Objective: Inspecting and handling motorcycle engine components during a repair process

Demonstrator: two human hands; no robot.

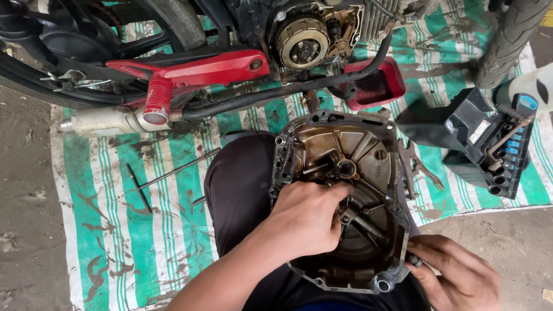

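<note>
The clutch cover (pixel 340 201) is rested inside-up on the lap. Its lower right edge is pinched by the right hand (pixel 458 276); the left hand (pixel 302 219), fingers curled, is pressed into the oily middle. Could easily be dropped toward the socket set (pixel 498 147) beyond the right hand if grip's lost on that oil.

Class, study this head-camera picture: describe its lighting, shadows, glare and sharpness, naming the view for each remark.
Head view: soft, even daylight with no hard shadows; head view: mild sheen on the oily engine cover and red footrest bracket; head view: left hand and cover are sharp, while the right hand at the lower edge looks slightly softer; head view: the tyre bends near the corner.
</note>
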